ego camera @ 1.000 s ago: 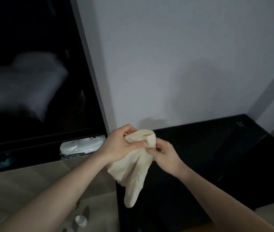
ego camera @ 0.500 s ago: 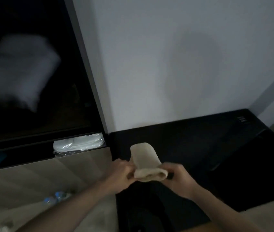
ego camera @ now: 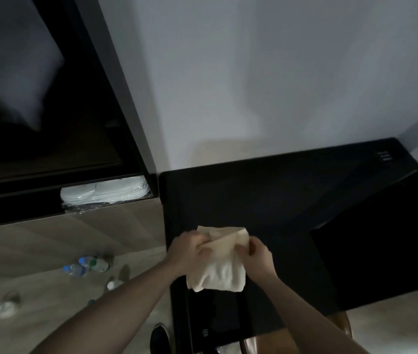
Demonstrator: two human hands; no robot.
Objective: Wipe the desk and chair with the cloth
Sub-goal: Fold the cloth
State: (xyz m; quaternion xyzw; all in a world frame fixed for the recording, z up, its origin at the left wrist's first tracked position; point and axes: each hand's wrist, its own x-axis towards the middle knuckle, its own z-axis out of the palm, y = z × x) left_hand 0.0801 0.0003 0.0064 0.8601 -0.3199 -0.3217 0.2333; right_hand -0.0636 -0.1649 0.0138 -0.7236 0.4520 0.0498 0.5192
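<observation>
Both hands, the left hand (ego camera: pixel 190 247) and the right hand (ego camera: pixel 255 254), pinch the folded cloth (ego camera: pixel 219 264) with curled fingers above the dark desk (ego camera: pixel 266 195), probably to make a wiping pad.

One cloth (ego camera: pixel 218 261), two hands (left (ego camera: pixel 190 251), right (ego camera: pixel 256 256)), one black bench (ego camera: pixel 292 200), two capped plastic bottles (ego camera: pixel 75 270) (ego camera: pixel 95 263) on the floor, one wrapped white bundle (ego camera: pixel 105 191).

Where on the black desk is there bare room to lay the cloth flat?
The desk looks bare between the wall and the hands gripping the cloth, and rightward toward the socket panel. Bottles crowd the floor left.
</observation>
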